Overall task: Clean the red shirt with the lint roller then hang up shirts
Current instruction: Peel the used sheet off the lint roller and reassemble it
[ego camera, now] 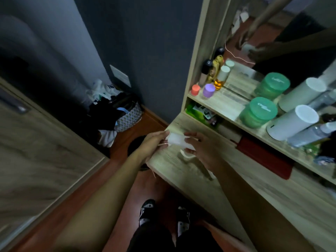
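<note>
Head view: a shelf (225, 104) above the wooden surface (272, 193) carries two green-lidded jars (259, 111), two white cylinders (292, 122) and several small bottles, mirrored behind. A laundry basket (125, 115) stands on the floor beyond the surface's end. The lint roller (179, 140) is held over the surface: left hand (154, 142) fingers pinch its left end, right hand (201, 148) fingers curl around its right end.

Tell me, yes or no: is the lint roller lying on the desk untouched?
No, the lint roller is held between the left hand and the right hand above the desk.
</note>
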A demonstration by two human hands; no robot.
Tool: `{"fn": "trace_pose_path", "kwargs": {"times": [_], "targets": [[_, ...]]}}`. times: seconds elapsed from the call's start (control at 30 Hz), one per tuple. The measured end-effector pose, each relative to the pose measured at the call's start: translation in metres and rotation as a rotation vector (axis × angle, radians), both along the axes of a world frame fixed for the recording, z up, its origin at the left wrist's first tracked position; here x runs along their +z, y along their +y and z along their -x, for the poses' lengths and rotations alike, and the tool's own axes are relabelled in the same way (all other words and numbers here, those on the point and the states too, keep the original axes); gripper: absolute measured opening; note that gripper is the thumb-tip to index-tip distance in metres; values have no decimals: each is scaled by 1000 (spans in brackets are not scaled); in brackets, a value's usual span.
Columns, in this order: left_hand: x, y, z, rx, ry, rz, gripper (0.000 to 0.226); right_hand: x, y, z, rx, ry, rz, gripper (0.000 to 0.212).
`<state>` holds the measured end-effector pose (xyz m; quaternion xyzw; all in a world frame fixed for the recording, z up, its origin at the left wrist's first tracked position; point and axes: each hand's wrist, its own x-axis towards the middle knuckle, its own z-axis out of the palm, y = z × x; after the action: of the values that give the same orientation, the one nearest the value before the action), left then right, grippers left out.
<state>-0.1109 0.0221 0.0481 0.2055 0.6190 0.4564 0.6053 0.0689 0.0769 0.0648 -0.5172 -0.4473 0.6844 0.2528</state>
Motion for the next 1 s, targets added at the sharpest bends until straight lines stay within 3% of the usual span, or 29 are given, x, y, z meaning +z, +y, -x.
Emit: {"fn": "trace_pose_path", "kwargs": {"times": [0.47,0.9,1.0], "targets": [[5,-1,56,78,-166,-43,28,14,-14,55,-93,177,21,18],[24,12,54,68,-223,-115,23,14,5,67,-52,94,-216,19],[23,15,55,43,-154,-119,25,9,8,68,-62,84,-214,19]]}}
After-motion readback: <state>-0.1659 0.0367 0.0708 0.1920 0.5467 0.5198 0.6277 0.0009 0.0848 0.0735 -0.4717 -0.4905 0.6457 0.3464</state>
